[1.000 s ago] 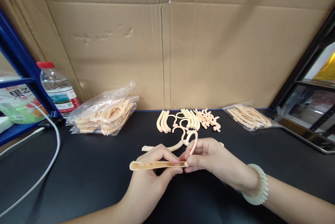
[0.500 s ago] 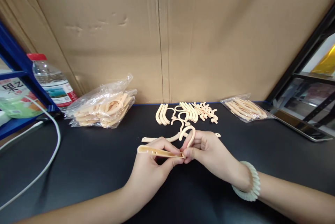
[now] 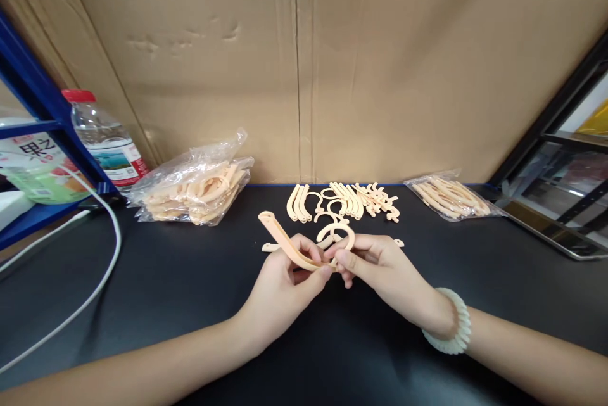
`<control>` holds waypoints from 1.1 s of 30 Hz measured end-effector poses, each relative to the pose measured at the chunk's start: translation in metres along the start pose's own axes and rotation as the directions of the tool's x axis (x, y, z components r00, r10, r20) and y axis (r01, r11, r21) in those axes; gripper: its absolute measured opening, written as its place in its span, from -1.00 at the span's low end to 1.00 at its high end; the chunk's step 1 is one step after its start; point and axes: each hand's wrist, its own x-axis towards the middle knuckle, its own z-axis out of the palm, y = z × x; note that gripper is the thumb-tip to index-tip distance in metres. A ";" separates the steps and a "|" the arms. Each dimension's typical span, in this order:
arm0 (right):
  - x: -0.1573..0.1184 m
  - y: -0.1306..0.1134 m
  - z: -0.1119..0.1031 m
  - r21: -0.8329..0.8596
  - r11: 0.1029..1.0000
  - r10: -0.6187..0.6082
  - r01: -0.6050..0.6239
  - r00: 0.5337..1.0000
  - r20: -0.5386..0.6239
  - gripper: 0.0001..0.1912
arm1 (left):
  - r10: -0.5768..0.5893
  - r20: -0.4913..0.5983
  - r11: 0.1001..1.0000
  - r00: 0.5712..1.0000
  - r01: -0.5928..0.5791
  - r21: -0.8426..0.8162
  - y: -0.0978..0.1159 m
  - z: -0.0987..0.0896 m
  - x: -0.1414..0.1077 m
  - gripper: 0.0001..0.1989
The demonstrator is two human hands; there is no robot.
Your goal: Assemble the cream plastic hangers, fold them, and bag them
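Observation:
My left hand [image 3: 289,282] is closed around a curved, cream-coloured hanger arm [image 3: 280,238], whose free end points up and to the left. Between the thumb and fingers of my right hand [image 3: 373,260] is a hanger hook [image 3: 350,238] of the same plastic, its curve facing up and left. The hook's lower end meets the inner end of the arm at my fingertips; whether they are joined is hidden by the fingers. Behind my hands, another hanger [image 3: 270,247] lies on the black table, mostly covered by them.
Loose hanger arms [image 3: 299,203], hooks and small pieces [image 3: 377,200] lie at the table's back. A bulging plastic bag of parts [image 3: 190,194] sits left, a flatter bag [image 3: 449,196] right. A water bottle [image 3: 111,146], white cable [image 3: 111,254] and cardboard wall [image 3: 213,76] surround the table.
The hanger arm has tilted, its free end rising from nearly level to up and left. The hook has turned slightly between my right fingers. The whole view has shifted a little.

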 end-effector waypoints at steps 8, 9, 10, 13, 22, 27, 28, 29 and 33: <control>0.021 0.005 -0.044 -0.370 0.919 -0.221 0.136 0.955 -0.197 -0.74 | -0.069 -0.026 0.996 0.997 0.070 0.047 0.004 -0.002 0.002 -0.85; 0.026 0.006 -0.057 -0.466 0.873 -0.272 0.146 0.938 -0.216 -0.76 | -0.072 -0.031 0.996 0.997 0.074 0.048 0.005 -0.002 0.002 -0.84; 0.030 0.007 -0.069 -0.566 0.812 -0.304 0.143 0.931 -0.201 -0.79 | -0.074 -0.035 0.996 0.997 0.076 0.050 0.005 -0.002 0.002 -0.84; 0.042 0.012 -0.101 -0.827 0.541 -0.366 0.156 0.928 -0.064 -0.82 | -0.084 -0.041 0.995 0.996 0.086 0.055 0.005 -0.002 0.002 -0.83; 0.060 0.030 -0.105 -0.872 0.341 -0.304 0.352 0.919 0.252 -0.92 | -0.088 -0.061 0.993 0.994 0.092 0.079 0.009 0.000 0.002 -0.86; 0.062 0.031 -0.105 -0.867 0.325 -0.292 0.377 0.912 0.287 -0.90 | -0.086 -0.065 0.992 0.994 0.091 0.082 0.008 -0.001 0.002 -0.85; 0.062 0.031 -0.106 -0.866 0.324 -0.287 0.380 0.912 0.293 -0.90 | -0.083 -0.065 0.993 0.994 0.089 0.083 0.008 -0.001 0.002 -0.85; 0.062 0.031 -0.107 -0.866 0.322 -0.282 0.383 0.912 0.299 -0.90 | -0.082 -0.063 0.993 0.995 0.087 0.084 0.007 -0.001 0.002 -0.85; 0.063 0.033 -0.107 -0.870 0.314 -0.287 0.381 0.911 0.296 -0.85 | -0.082 -0.054 0.992 0.995 0.087 0.089 0.007 -0.002 0.003 -0.84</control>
